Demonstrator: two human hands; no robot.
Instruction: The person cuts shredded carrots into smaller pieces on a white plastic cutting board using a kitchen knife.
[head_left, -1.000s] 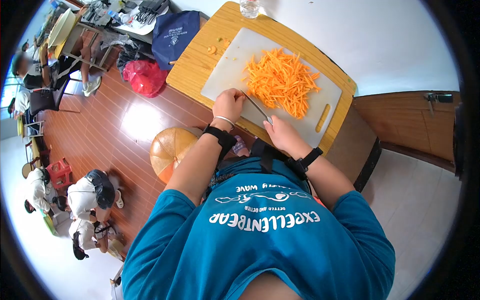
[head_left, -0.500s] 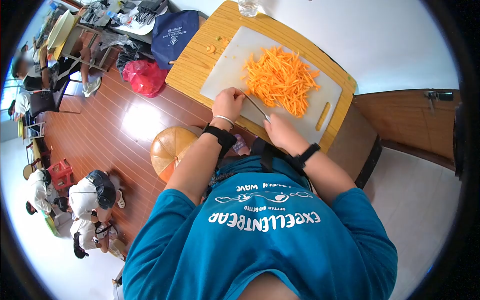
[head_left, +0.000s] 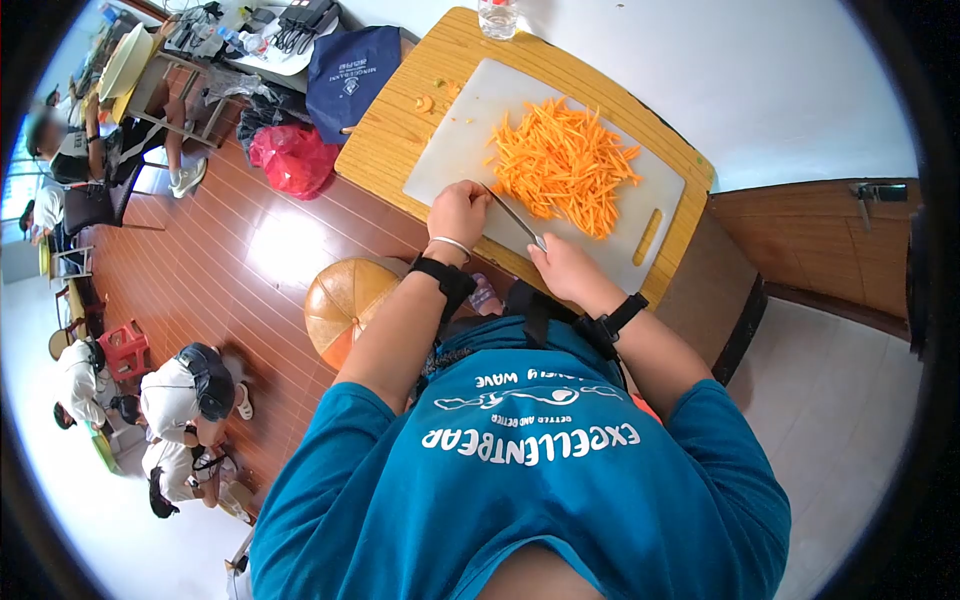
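Showing, at the lower left of the frame, other people point(head_left: 190, 385) crouching on the floor beside a small red stool point(head_left: 125, 345). Showing a red bag point(head_left: 290, 158) and a dark blue bag point(head_left: 350, 65) lying on the floor at the upper left, close to the wooden table point(head_left: 385, 135). Showing a round orange stool point(head_left: 345, 305) standing left of middle, just under the table edge.

Pressing the left hand point(head_left: 458, 212) down on the near edge of the white cutting board point(head_left: 455, 130), in the upper middle. Curling its fingers in tight, so hiding whatever may be under them. Wearing a thin silver bangle and a black band on that wrist.

Slanting the knife point(head_left: 515, 215) up and to the left, with the blade tip right beside the left hand. Keeping the carrot strips point(head_left: 565, 160) in one big orange pile on the middle of the board, just above the blade.

Gripping the knife handle with the right hand point(head_left: 565, 268), fingers wrapped around it, at the near edge of the board. Wearing a black band on this wrist too.

Showing a brown wooden panel point(head_left: 810, 240) at the right of the frame.
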